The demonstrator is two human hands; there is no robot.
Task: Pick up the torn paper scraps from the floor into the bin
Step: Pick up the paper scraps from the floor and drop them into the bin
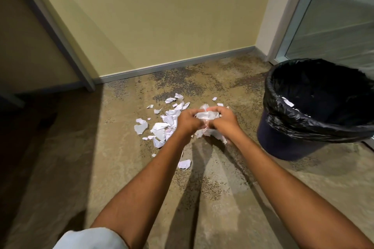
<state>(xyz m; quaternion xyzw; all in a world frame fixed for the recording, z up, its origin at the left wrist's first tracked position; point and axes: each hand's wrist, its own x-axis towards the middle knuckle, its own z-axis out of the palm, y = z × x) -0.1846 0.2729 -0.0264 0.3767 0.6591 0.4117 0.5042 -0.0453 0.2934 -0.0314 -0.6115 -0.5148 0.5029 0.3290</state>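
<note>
A wad of torn paper scraps is bunched between both hands, low over the floor. Whether its underside touches the pile beneath cannot be told. The left hand and the right hand face each other. Their fingers are curled in around the wad and grip it from either side. White paper shows between the knuckles and hangs out below the right wrist.

Loose scraps lie on the floor, mostly under and to the left of the left hand. A few small bits lie beyond the hands toward the wall, and one lone scrap lies nearer the person, beside the left forearm.

The bin stands to the right of the hands, near but apart, with a strip of open floor between. Its mouth is open, and a black liner is folded over the rim. A white scrap lies against the inside of the liner at the left of the rim.

The floor is mottled brown with darker speckled patches. A yellowish wall with a grey baseboard closes the far side. A glass door in a pale frame stands behind the bin. On the left a grey frame edge slants down, and the floor there is in deep shadow. A pale sleeve shows at the bottom edge.
</note>
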